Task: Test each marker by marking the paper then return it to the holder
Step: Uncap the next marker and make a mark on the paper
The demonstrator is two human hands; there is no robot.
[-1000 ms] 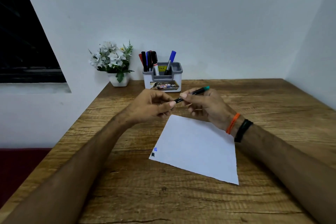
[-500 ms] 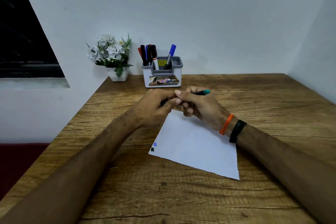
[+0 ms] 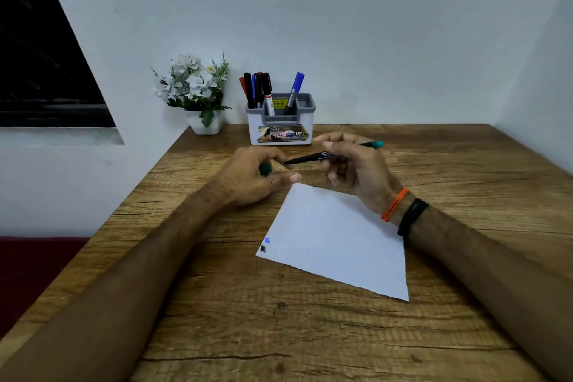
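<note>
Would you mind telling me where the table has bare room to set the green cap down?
Bare wood lies right of the holder toward the wall, and along the near edge below the paper. It is crowded between holder and paper, where both hands work.

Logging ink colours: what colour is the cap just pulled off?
Dark green cap, held in the left hand; head view.

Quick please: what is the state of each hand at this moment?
Left hand: closed, holds the green cap.
Right hand: closed, grips the uncapped green marker above the paper.
</note>
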